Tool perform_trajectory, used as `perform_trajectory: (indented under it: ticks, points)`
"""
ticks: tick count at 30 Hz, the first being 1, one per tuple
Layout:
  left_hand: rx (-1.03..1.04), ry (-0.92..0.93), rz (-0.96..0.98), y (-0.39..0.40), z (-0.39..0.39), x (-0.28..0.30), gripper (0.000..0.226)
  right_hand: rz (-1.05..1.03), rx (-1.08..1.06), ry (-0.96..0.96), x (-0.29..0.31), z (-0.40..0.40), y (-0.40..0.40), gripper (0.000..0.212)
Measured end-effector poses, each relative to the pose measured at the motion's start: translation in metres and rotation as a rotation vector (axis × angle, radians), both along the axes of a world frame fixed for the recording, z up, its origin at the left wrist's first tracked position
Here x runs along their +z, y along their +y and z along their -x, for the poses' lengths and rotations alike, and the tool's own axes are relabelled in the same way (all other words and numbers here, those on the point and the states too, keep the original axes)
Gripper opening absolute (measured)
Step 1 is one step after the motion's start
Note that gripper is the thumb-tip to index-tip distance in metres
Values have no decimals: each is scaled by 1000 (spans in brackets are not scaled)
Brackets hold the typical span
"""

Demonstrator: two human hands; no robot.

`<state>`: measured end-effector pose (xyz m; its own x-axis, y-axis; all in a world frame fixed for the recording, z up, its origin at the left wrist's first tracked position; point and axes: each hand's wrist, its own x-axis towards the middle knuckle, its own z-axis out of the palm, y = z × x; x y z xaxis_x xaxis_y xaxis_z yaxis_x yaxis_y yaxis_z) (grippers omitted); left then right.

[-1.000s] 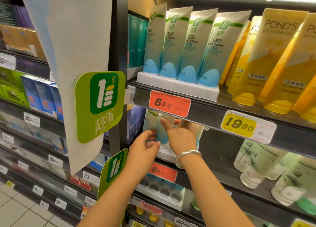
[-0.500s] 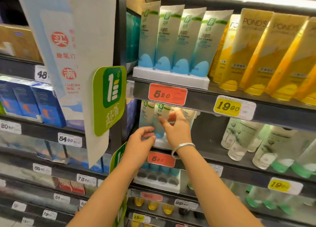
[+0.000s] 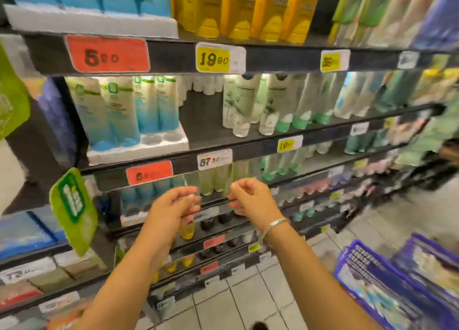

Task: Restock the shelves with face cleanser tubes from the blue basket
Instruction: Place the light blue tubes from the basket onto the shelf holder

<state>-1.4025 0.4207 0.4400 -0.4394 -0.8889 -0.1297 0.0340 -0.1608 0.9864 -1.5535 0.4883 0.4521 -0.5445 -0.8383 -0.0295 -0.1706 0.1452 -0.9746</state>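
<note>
The person stands in a shop aisle, facing dark shelves (image 3: 248, 61) full of tubes and bottles. The picture is blurry. On the middle shelf, a few white and blue face cleanser tubes (image 3: 119, 108) stand in a white foam tray (image 3: 139, 148), and the round holes at the tray's right end are bare. A red price tag (image 3: 107, 54) sits on the shelf edge above them, with a yellow price tag (image 3: 213, 58) beside it. Yellow tubes (image 3: 238, 9) stand on the top shelf. Pale bottles with green caps (image 3: 285, 106) stand to the right of the tray.

The left hand (image 3: 171, 208) and the right hand (image 3: 253, 198) float near each other in front of the lower shelves. Both have loosely curled fingers and hold nothing. A silver bracelet (image 3: 275, 224) sits on the right wrist.

The blue basket (image 3: 377, 272) is low on the right, over the pale tiled floor (image 3: 248, 302), with packs inside it.
</note>
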Motion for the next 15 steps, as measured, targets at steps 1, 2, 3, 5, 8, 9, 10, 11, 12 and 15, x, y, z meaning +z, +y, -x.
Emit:
perform_trajectory:
  ticks: [1,2,3,5,8,9,10,11,12,15]
  points:
    - [-35,-4,-31,6,5,-9,17,-44,-32,-35,-11,4,17,21]
    - [-76,-12,-70,12,10,-19,17,-85,-70,-79,-23,8,35,20]
    - [-121,-29,-111,20,16,-30,17,-120,-117,-129,-36,11,55,20]
    - [-219,-76,-183,39,32,-49,16,-165,-239,-230,-57,19,97,22]
    - [-362,-155,-252,70,60,-70,16,-228,-415,-342,-81,35,158,20]
    - [-398,-174,-276,81,70,-75,16,-251,-465,-379,-87,41,176,18]
    - [-423,-185,-303,90,78,-81,15,-277,-509,-416,-94,47,193,15]
    - [-443,-195,-327,101,87,-86,14,-303,-548,-455,-102,52,210,13]
    - [-465,-213,-343,110,96,-92,13,-326,-583,-497,-109,57,225,11]
    - [-535,-304,-384,141,124,-114,13,-381,-681,-602,-131,69,275,11]
